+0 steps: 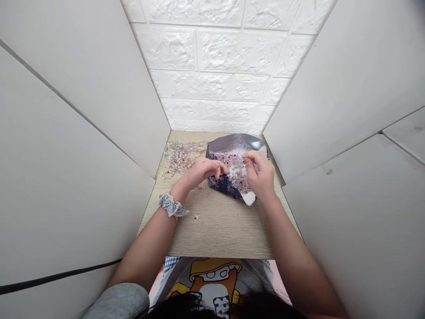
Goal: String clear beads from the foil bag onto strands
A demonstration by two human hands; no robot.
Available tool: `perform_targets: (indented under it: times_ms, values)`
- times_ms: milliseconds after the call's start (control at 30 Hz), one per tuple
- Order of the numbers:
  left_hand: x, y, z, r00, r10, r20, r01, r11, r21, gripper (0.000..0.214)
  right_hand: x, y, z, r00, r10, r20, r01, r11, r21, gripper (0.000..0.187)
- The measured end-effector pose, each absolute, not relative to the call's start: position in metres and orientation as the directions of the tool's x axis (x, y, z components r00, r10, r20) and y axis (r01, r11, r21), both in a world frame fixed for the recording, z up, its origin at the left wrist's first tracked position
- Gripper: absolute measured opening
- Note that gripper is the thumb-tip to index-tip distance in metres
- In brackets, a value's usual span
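A dark blue patterned bag with a silvery lining (229, 144) lies open on the wooden tabletop, with many small pink, red and clear beads (232, 168) inside. At the bag's left edge is my left hand (206, 170), its fingers bent and drawn together; whatever they hold is too small to see. Over the bag's right side, my right hand (261, 173) pinches with thumb and forefinger, and the thing between the tips cannot be made out. Strung bead strands (181, 157) lie heaped left of the bag, behind my left hand.
A tiny dark and white piece (196, 217) rests on the tabletop (226, 235) near my left wrist, which wears a blue scrunchie (171, 205). White panels (133, 88) stand close on both sides, and a white brick-patterned wall (215, 84) closes the back.
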State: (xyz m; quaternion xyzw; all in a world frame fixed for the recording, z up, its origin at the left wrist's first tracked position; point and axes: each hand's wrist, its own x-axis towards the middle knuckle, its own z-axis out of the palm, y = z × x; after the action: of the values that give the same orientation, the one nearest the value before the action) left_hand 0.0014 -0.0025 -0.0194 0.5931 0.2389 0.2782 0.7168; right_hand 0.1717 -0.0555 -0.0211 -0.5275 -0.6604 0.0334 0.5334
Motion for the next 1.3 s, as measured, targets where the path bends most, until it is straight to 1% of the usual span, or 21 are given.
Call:
perform_targets:
  times_ms: [133, 233, 367, 500, 567, 667, 733, 800, 900, 1033, 1133, 1300]
  values:
    - [0.008, -0.007, -0.016, 0.694, 0.711, -0.113, -0.078, 0.231, 0.970, 0.022, 0.167, -0.054, -0.023, 0.011, 0.752, 0.659, 0.654, 0.492, -0.574, 0.014]
    - [0.011, -0.009, -0.013, 0.672, 0.732, -0.116, -0.021, 0.175, 0.984, 0.023, 0.164, -0.052, -0.023, -0.069, 0.784, 0.617, 0.667, 0.497, -0.556, 0.016]
    - [0.012, -0.010, -0.011, 0.662, 0.747, -0.063, 0.099, -0.004, 0.995, 0.025, 0.160, -0.052, -0.021, -0.093, 0.805, 0.586, 0.675, 0.483, -0.557, 0.018]
    - [0.011, -0.008, -0.013, 0.616, 0.787, -0.006, 0.126, -0.091, 0.988, 0.026, 0.160, -0.051, -0.022, -0.080, 0.817, 0.571, 0.685, 0.461, -0.564, 0.018]
    - [0.010, -0.007, -0.014, 0.567, 0.822, 0.053, 0.130, -0.153, 0.980, 0.025, 0.162, -0.050, -0.024, -0.067, 0.839, 0.540, 0.701, 0.424, -0.573, 0.018]
    - [0.011, -0.006, -0.015, 0.433, 0.890, 0.146, 0.166, -0.238, 0.957, 0.022, 0.166, -0.047, -0.029, -0.032, 0.892, 0.450, 0.761, 0.314, -0.568, 0.019]
    - [0.012, -0.006, -0.015, 0.357, 0.922, 0.152, 0.162, -0.221, 0.962, 0.021, 0.168, -0.045, -0.033, -0.026, 0.930, 0.367, 0.813, 0.233, -0.533, 0.020]
    - [0.012, -0.006, -0.014, 0.327, 0.938, 0.120, 0.120, -0.167, 0.978, 0.022, 0.168, -0.044, -0.037, -0.044, 0.956, 0.289, 0.858, 0.185, -0.479, 0.023]
    - [0.012, -0.005, -0.014, 0.321, 0.943, 0.088, 0.078, -0.119, 0.990, 0.025, 0.165, -0.042, -0.043, -0.081, 0.975, 0.206, 0.903, 0.159, -0.399, 0.025]
    - [0.010, -0.004, -0.013, 0.283, 0.953, 0.107, 0.117, -0.145, 0.983, 0.026, 0.160, -0.040, -0.045, -0.103, 0.986, 0.128, 0.938, 0.139, -0.317, 0.026]
    - [0.010, -0.005, -0.012, 0.266, 0.958, 0.109, 0.161, -0.156, 0.975, 0.025, 0.157, -0.038, -0.044, -0.102, 0.989, 0.112, 0.945, 0.131, -0.300, 0.026]
    - [0.012, -0.006, -0.012, 0.266, 0.958, 0.109, 0.205, -0.167, 0.964, 0.025, 0.155, -0.038, -0.043, -0.070, 0.992, 0.104, 0.940, 0.101, -0.327, 0.024]
